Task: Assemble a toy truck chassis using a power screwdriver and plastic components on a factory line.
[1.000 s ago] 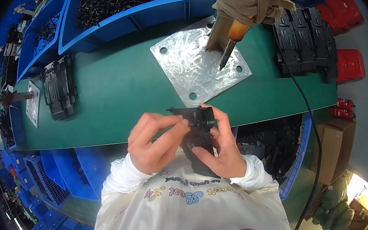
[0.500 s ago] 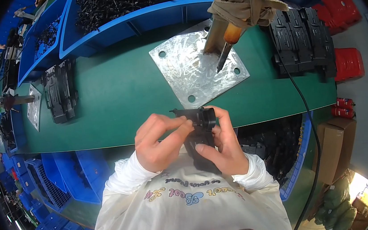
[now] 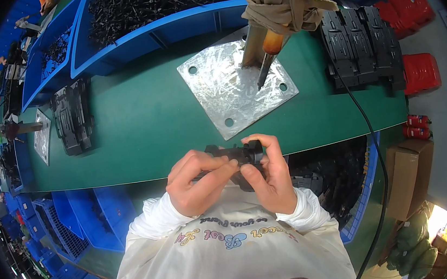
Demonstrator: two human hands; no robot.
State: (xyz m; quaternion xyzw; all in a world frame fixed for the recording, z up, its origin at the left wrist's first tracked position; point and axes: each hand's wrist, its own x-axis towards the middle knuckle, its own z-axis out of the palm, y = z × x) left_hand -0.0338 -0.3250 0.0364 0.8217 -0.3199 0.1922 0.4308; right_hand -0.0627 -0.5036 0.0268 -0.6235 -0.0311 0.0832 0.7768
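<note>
Just over the table's near edge, close to my body, I hold a black plastic part [image 3: 230,154] between both hands. My left hand [image 3: 196,179] is closed, its thumb and forefinger pinching at the part's middle; whether a smaller piece sits between them is hidden. Gripping the part's right end, where a round black rim shows, is my right hand [image 3: 272,177], with forefinger on top and thumb at the near side. Beyond my hands lies a square metal plate [image 3: 213,94] with corner holes, and a soldering iron [image 3: 269,58] hangs tip-down from a cloth-wrapped post [image 3: 280,3] over it.
Similar black plastic parts stand in rows at the table's left [image 3: 73,117] and right [image 3: 361,46]. A blue bin [image 3: 168,28] of small black pieces borders the far side. A black cable [image 3: 365,113] runs down the right. Below the edge sits another bin [image 3: 364,203].
The black part has tilted, so its lower body now shows less below my hands. My right thumb has moved up toward its rim. My left hand stays pinching near the middle.
</note>
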